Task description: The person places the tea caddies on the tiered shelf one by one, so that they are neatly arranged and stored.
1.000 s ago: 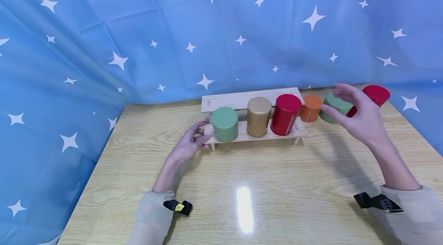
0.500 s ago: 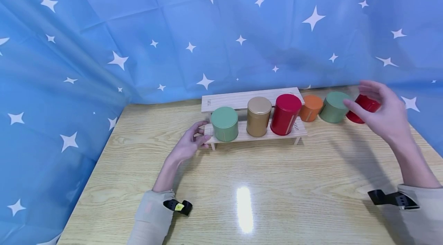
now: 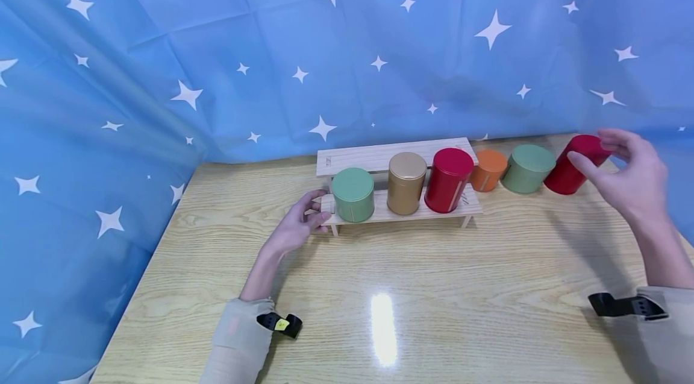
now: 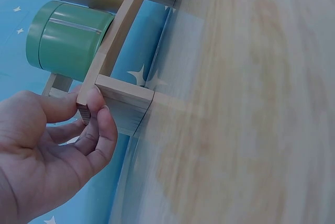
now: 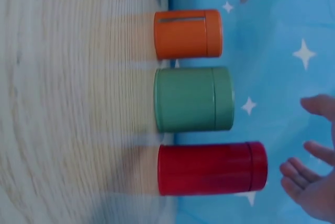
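My left hand [image 3: 295,222] pinches the left end of the lower board of a two-step wooden rack [image 3: 379,212], thumb above and fingers curled below. On that board stand a green canister [image 3: 353,194], a gold canister [image 3: 405,185] and a red canister [image 3: 449,180]. My right hand [image 3: 631,176] hovers by the top of a second red canister [image 3: 576,166], at the far right of the table. In the right wrist view, a gap separates the right hand [image 5: 314,182] from that red canister [image 5: 209,169]; its fingers are loosely bent and hold nothing.
Beside the rack, an orange canister [image 3: 488,170] and another green canister [image 3: 528,169] stand in line with the right-hand red one. A blue curtain with white stars [image 3: 282,40] hangs along the back of the wooden table [image 3: 461,287].
My right hand has moved right, past the green canister to the red one at the end of the line. The left hand keeps its grip on the rack.
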Tool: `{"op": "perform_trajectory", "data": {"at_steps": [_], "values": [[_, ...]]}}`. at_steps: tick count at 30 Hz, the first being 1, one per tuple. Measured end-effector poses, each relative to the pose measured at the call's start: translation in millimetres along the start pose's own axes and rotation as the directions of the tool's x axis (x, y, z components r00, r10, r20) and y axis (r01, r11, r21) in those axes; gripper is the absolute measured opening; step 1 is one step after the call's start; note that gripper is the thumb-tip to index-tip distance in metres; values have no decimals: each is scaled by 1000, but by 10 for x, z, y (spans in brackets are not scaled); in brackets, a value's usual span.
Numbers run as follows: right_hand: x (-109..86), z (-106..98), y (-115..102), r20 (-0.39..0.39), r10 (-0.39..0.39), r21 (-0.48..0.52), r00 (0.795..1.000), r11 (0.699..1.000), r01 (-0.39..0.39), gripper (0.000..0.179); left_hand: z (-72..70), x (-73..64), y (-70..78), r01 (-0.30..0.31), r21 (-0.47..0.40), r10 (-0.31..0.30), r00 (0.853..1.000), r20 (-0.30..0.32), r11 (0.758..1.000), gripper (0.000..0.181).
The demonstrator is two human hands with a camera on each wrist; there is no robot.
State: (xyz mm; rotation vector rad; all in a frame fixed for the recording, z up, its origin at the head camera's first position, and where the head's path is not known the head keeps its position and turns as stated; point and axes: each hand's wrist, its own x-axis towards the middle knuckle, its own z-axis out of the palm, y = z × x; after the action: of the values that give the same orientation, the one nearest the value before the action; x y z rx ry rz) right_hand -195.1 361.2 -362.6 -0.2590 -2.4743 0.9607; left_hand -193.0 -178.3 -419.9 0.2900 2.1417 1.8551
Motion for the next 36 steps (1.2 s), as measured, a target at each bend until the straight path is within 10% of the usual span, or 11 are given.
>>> {"op": "perform_trajectory", "data": {"at_steps": [36], "values": [[246, 159, 419, 103, 251, -36, 963, 968, -249, 89, 1, 7, -8, 2, 1, -2, 1000, -7, 1000, 56]]}}
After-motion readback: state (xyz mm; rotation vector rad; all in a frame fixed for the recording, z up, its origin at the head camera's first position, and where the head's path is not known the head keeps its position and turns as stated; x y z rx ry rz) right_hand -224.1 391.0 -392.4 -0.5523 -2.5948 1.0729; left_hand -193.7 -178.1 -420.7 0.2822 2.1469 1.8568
